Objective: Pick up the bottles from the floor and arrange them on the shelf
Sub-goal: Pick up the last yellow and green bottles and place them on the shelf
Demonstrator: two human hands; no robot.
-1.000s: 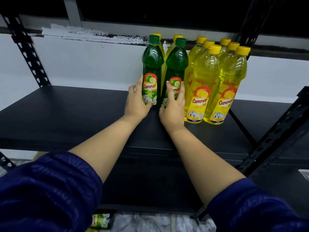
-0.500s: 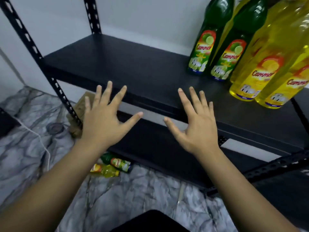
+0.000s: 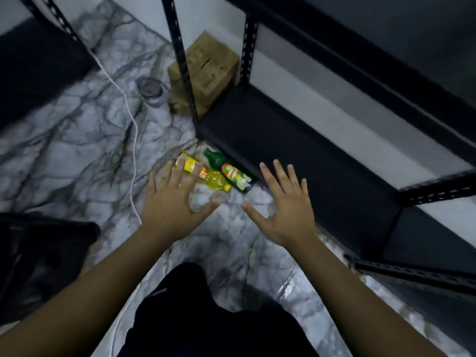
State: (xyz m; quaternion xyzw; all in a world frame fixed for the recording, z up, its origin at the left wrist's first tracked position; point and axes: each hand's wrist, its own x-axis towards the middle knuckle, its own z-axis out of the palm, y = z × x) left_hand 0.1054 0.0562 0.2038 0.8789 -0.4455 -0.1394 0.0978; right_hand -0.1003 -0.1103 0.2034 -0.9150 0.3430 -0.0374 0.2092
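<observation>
- Marble-look floor [image 3: 77, 161] filling most of the view, shot looking nearly straight down, so probably mid-bend toward whatever's left down there.
- Black metal shelf [image 3: 296, 150] running from 12 to 4 o'clock, lowest board sitting just off the floor. Nothing showing on the boards in view, so plenty of room for arranging.
- Brown cardboard box [image 3: 206, 73] tucked behind the shelf post at 12 o'clock, out of the way against the wall. Not part of the job by the look of it.
- White cable [image 3: 131, 140] snaking down the floor at 10 o'clock, ending near the left wrist. Worth not snagging.
- Left hand [image 3: 172, 210] hanging above the floor, grip released, fingers spread wide, fingertips overlapping the yellow bottle in the picture. Can't tell if actually touching yet.
- Right hand [image 3: 286, 212] at 3 o'clock of the left one, grip released too, splayed and holding nothing. Looks set for a one-bottle-per-hand grab.
- Yellow bottle [image 3: 206, 176] lying on its side on the floor, just at 12 o'clock of the left hand.
- Green bottle [image 3: 231, 173] lying beside it, touching or nearly, right against the shelf's bottom edge. Likely rolled there; closer to the right hand.
</observation>
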